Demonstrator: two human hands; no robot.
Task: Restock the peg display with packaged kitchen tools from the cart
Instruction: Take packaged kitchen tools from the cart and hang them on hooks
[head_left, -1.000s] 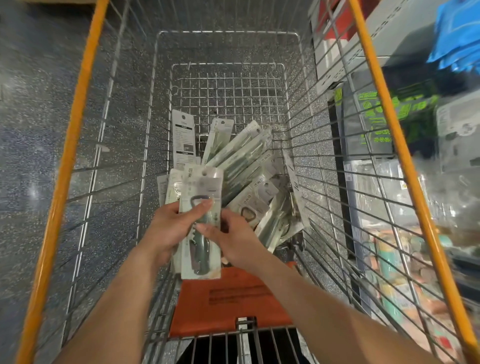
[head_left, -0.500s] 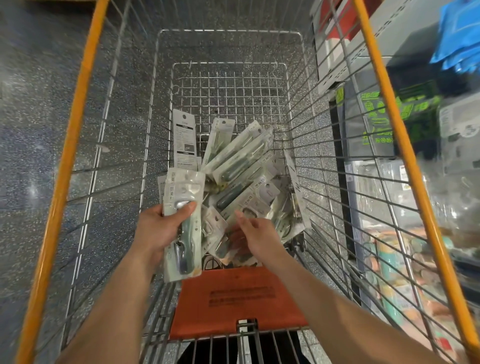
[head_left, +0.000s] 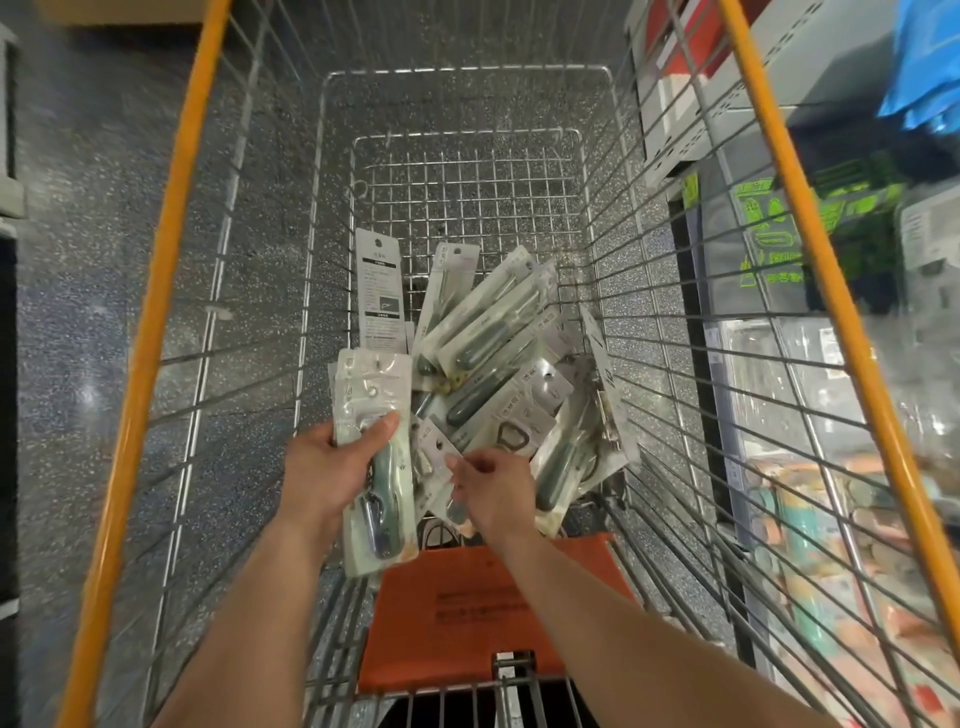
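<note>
I look down into a wire shopping cart (head_left: 467, 156) with orange rails. A heap of packaged kitchen tools (head_left: 498, 353), pale cards with dark green handles, lies at its near end. My left hand (head_left: 332, 467) grips a small stack of these packages (head_left: 376, 441), thumb across the front, held upright at the heap's left edge. My right hand (head_left: 493, 488) reaches into the heap and pinches the corner of a small package (head_left: 436, 452) lying there.
An orange plastic seat flap (head_left: 493, 608) sits at the cart's near end below my hands. Store shelving with packaged goods (head_left: 831, 364) runs along the right of the cart. Speckled grey floor (head_left: 78, 312) lies on the left.
My right hand let go of the stack and went down into the heap, taking hold of a small package. My left hand shifted the stack slightly left and kept it.
</note>
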